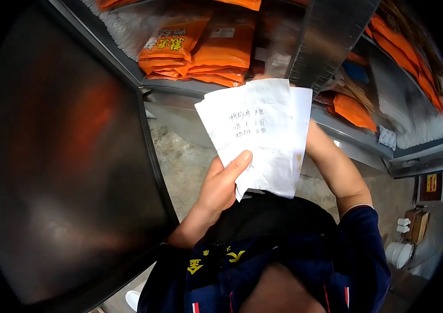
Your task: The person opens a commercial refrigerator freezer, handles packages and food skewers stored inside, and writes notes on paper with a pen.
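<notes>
My left hand [225,180] is closed around the lower left of several white paper sheets [271,156], thumb on top. The front sheet carries handwritten lines in dark ink. My right forearm [339,169] reaches up behind the papers from the right. The papers cover most of my right hand, so its fingers and anything in them cannot be made out. Just beyond the papers, orange plastic packets [221,47] lie stacked in a frosted freezer compartment.
At left a dark freezer door [70,172] stands open. A metal divider [331,39] separates the compartments; the right one holds more orange packets [354,110] and a crumpled clear bag [386,136]. A white bucket [400,254] stands on the floor at lower right.
</notes>
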